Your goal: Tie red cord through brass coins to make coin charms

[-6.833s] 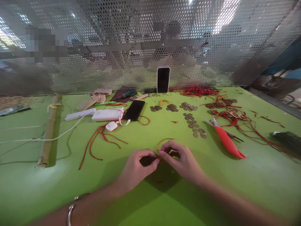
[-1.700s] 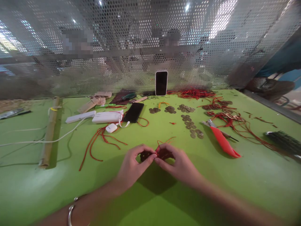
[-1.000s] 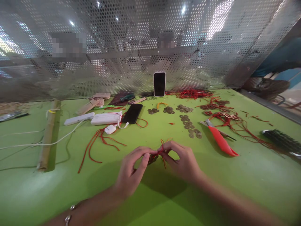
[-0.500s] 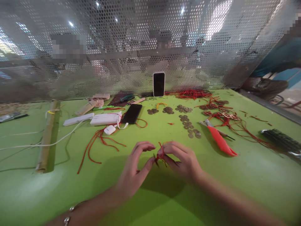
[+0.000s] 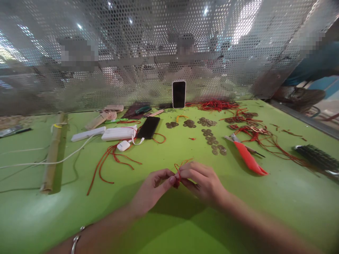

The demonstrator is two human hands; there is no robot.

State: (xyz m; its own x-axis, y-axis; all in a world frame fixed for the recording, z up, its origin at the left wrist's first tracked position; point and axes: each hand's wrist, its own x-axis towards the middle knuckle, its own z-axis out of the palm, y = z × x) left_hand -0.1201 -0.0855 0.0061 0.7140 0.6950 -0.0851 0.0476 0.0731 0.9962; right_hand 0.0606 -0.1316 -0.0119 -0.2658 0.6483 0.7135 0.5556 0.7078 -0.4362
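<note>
Left hand (image 5: 152, 192): thumb and fingertips pinched together on the near end of the held red cord (image 5: 178, 173).
Right hand (image 5: 205, 181): fingers curled, tips closed on the same cord, touching or nearly touching the left fingertips; which fingers grip it cannot be told.
Held red cord: between both hands, above the green table (image 5: 120, 211), a thin loop rising over the fingertips; a small dark-red part at its lower end is too blurred to make out.
Coins (image 5: 208, 135): flat on the table beyond the hands, in small overlapping groups.
Right side: red-handled tool (image 5: 249, 158), tangled red cords (image 5: 255, 132), black brush (image 5: 316, 155).
Left side: loose red cords (image 5: 102, 165), flat black phone (image 5: 149, 127), bamboo tube (image 5: 53, 158).
Back: upright phone (image 5: 179, 94) before a perforated metal screen (image 5: 137, 81).
</note>
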